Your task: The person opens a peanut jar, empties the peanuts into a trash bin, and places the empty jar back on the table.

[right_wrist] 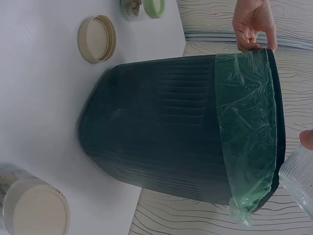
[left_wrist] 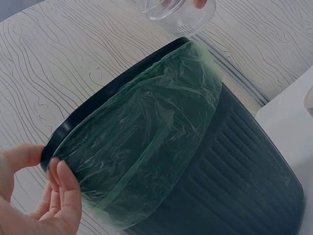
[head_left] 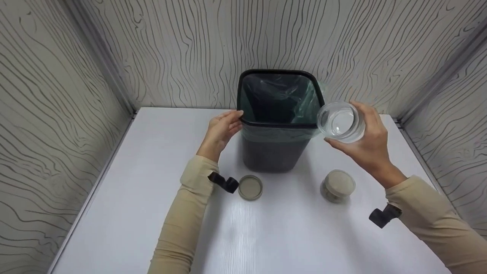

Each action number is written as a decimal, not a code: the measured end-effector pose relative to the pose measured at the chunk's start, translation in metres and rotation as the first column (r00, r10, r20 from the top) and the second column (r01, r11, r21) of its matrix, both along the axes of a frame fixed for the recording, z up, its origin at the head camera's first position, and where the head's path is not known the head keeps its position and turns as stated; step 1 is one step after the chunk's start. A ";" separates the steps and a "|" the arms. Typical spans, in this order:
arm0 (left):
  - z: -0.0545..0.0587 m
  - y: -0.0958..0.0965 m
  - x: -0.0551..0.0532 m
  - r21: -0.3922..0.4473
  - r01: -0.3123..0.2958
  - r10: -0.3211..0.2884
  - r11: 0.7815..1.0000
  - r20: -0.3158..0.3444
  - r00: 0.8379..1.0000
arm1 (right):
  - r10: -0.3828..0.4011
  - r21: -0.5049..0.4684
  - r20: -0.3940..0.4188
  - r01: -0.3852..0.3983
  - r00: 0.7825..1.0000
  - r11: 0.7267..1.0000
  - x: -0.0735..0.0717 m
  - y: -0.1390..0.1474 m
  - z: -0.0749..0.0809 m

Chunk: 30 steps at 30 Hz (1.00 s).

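clear jar (head_left: 340,121) held tilted beside dark bin (head_left: 272,154)

the bin stands upright at the upper centre of the head view, on a white counter (head_left: 289,236). a green liner (head_left: 279,134) is folded over its black rim.

left hand (head_left: 219,133): grip closed to a pinch, thumb and fingers on the rim at the near left corner.

right hand (head_left: 368,139): grip spread to the width of the clear jar, thumb and fingers curled round it. the jar is right of centre in the head view, at the bin's near right corner, tilted with its mouth toward the bin; contact with the rim cannot be determined.

also noted: a round beige lid (head_left: 250,187) lies flat at lower centre, near the left sleeve (head_left: 190,213); a lidded jar (head_left: 338,185) stands upright at lower right; a green-lidded jar (right_wrist: 142,8) appears at the upper edge of the right wrist view.
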State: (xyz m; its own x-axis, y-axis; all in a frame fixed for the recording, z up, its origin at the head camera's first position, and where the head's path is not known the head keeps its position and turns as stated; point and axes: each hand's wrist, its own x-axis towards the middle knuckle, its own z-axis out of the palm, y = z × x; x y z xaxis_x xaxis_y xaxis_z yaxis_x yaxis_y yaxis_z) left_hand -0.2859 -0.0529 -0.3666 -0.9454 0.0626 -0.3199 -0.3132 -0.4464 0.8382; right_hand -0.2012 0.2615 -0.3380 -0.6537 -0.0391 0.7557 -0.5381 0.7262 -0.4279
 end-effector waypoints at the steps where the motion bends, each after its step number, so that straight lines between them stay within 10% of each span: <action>1: 0.000 0.000 0.000 0.000 0.002 -0.002 1.000 -0.002 1.000 | 0.004 -0.012 -0.002 -0.004 1.000 1.000 0.001 -0.001 -0.001; 30: -0.002 -0.001 0.000 0.038 0.009 -0.009 0.999 -0.017 1.000 | 0.066 -0.066 0.061 -0.062 0.996 0.996 0.021 -0.009 -0.038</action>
State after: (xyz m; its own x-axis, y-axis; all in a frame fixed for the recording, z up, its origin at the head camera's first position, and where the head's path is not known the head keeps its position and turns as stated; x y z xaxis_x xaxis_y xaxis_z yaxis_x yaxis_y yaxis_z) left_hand -0.2855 -0.0543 -0.3685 -0.9498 0.0830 -0.3015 -0.3037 -0.4751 0.8259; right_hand -0.1803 0.2528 -0.3760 -0.6978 -0.0353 0.7154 -0.5532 0.6611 -0.5069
